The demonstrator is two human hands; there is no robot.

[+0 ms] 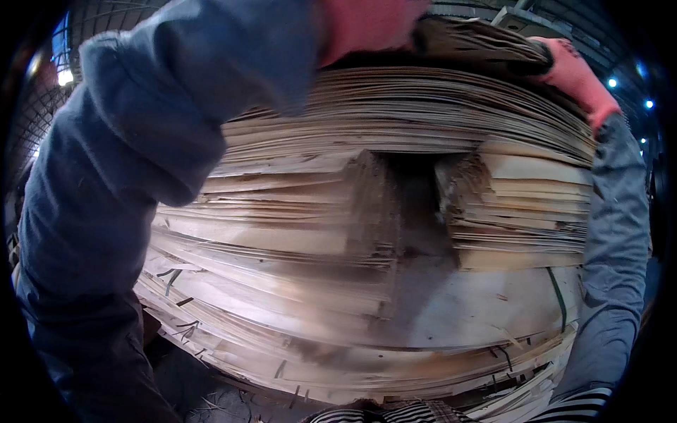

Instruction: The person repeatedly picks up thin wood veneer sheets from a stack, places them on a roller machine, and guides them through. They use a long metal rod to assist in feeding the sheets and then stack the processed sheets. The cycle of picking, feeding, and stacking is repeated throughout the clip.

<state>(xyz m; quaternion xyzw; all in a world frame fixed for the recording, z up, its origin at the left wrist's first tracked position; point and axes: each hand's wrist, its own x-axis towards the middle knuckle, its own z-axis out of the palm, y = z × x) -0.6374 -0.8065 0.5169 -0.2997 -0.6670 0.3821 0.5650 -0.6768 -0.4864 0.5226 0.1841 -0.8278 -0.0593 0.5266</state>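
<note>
A tall stack of thin pale wood veneer sheets [395, 211] fills the view in front of me. Both my arms in blue-grey sleeves reach up over its top. My left hand [367, 25], in a pink glove, lies on the dark top sheet [472, 46] at the upper middle. My right hand [575, 74], also pink-gloved, grips the same top sheet at its right edge. A dark gap [416, 204] splits the middle layers into two piles.
Lower sheets [338, 352] stick out toward me with ragged edges and loose splinters. A green strap [558, 296] runs down the lower right. Dark floor [204, 395] shows at the bottom left. A roof with bright lamps [612, 82] lies behind.
</note>
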